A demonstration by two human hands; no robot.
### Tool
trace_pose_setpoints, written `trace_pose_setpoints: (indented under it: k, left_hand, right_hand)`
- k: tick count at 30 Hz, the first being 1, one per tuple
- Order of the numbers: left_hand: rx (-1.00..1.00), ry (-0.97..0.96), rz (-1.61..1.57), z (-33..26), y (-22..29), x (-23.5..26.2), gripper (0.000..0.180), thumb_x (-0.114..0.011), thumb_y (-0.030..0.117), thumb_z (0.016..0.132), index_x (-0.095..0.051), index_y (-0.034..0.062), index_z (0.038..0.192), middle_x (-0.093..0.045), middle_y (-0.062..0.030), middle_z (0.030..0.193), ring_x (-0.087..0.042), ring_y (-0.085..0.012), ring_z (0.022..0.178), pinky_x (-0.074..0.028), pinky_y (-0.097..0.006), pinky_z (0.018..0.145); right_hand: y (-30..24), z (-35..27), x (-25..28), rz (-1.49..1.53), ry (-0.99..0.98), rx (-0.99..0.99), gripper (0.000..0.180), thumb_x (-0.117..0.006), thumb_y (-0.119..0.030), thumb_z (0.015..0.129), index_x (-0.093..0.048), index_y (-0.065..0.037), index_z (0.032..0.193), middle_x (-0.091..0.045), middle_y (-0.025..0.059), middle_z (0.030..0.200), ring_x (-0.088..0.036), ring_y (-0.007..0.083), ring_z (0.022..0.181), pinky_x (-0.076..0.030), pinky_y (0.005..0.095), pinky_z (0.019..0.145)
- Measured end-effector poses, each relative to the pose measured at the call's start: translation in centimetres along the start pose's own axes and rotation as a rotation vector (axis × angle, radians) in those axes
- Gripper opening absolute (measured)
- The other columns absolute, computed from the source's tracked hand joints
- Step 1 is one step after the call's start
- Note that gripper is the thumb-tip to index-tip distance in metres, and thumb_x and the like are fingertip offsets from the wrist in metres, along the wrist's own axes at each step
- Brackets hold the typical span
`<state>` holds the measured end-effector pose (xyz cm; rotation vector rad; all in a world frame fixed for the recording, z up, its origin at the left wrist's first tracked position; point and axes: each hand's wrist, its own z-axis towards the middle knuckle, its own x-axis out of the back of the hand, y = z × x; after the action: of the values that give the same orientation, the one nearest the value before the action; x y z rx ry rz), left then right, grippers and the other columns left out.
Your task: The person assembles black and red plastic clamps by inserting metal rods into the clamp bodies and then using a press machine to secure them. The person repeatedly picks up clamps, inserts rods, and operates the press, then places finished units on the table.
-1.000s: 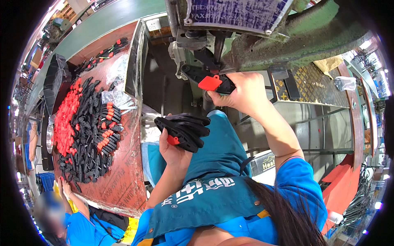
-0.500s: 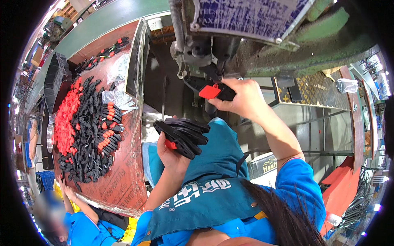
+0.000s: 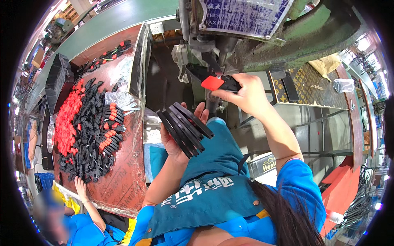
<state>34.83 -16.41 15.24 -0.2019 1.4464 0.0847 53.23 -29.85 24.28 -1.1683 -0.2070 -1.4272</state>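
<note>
My left hand (image 3: pixel 174 148) is curled round several flat, curved black plastic parts (image 3: pixel 184 130), stacked side by side and fanned out over my lap. My right hand (image 3: pixel 251 96) pinches one long black plastic part (image 3: pixel 198 73) with a red diamond-shaped piece (image 3: pixel 212 83) on it. This part sits right beneath the narrow metal tool end (image 3: pixel 220 67) of a green machine (image 3: pixel 328 35); whether the two touch I cannot tell. The thumb lies just below the red piece, while the other fingers are partly hidden behind the black part.
To the left, a reddish-brown table (image 3: pixel 129 172) bears a heap of red pieces (image 3: pixel 65 127) and a pile of black parts (image 3: pixel 88 135). A co-worker's hand (image 3: pixel 81 187) rests at its near edge. At the right stands a patterned board (image 3: pixel 316 92) with a dark phone-like slab (image 3: pixel 290 88).
My left hand has turned, spreading the black parts so their edges face up. The right hand keeps its part at the machine. One co-worker hand has reached farther over the table.
</note>
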Motion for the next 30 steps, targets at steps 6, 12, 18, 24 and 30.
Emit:
trace_pose_setpoints:
  k: [6, 12, 18, 24, 30]
  left_hand:
    - [0.012, -0.044, 0.012, -0.3, -0.2, 1.8, 0.082, -0.066, 0.056, 0.085, -0.037, 0.0139, 0.149, -0.022, -0.025, 0.157, -0.029, -0.0439, 0.142, -0.031, -0.062, 0.112]
    - [-0.216, 0.212, 0.125, -0.5, -0.2, 3.2, 0.065, -0.061, 0.05, 0.091, -0.048, 0.0078, 0.139, -0.055, -0.0195, 0.135, -0.054, -0.0362, 0.126, -0.042, -0.052, 0.109]
    - [-0.245, 0.131, 0.328, -0.5, 0.2, 3.2, 0.055, -0.04, 0.053, 0.102, -0.051, 0.0082, 0.132, -0.061, -0.0099, 0.128, -0.059, -0.0237, 0.119, -0.044, -0.04, 0.106]
    - [-0.252, 0.328, 0.429, -2.5, -0.8, 2.0, 0.053, -0.042, 0.053, 0.101, -0.053, 0.0102, 0.131, -0.062, -0.0068, 0.126, -0.061, -0.0232, 0.115, -0.051, -0.037, 0.096]
    - [-0.309, 0.134, 0.204, -1.8, -1.4, 3.9, 0.07, -0.052, 0.068, 0.089, -0.055, 0.0102, 0.127, -0.063, -0.0069, 0.122, -0.063, -0.0213, 0.11, -0.055, -0.037, 0.093]
  right_hand:
    - [-2.4, -4.7, -1.2, -0.376, 0.014, 0.143, 0.06, -0.083, -0.035, 0.073, -0.06, -0.005, 0.12, -0.069, 0.0099, 0.092, -0.071, 0.0256, 0.077, -0.055, 0.034, 0.062]
    - [-2.8, -5.8, -1.4, 0.012, -0.509, 0.225, 0.089, -0.076, -0.025, 0.076, -0.03, 0.006, 0.145, -0.049, 0.0224, 0.13, -0.053, 0.0378, 0.117, -0.045, 0.0436, 0.096]
    - [-7.0, -6.2, -4.6, -0.128, -0.217, 0.312, 0.103, -0.079, -0.051, 0.067, -0.037, 0.004, 0.144, -0.047, 0.0192, 0.131, -0.047, 0.0355, 0.117, -0.039, 0.0439, 0.098]
    - [-5.7, -5.3, -7.8, -0.242, -0.066, 0.437, 0.078, -0.075, -0.052, 0.062, -0.058, 0.003, 0.115, -0.054, 0.0112, 0.102, -0.054, 0.0247, 0.087, -0.048, 0.0353, 0.072]
    - [-5.5, -4.6, -7.5, -0.093, -0.051, 0.428, 0.062, -0.08, -0.043, 0.063, -0.06, 0.0, 0.103, -0.053, 0.0083, 0.092, -0.056, 0.0225, 0.08, -0.051, 0.0328, 0.064]
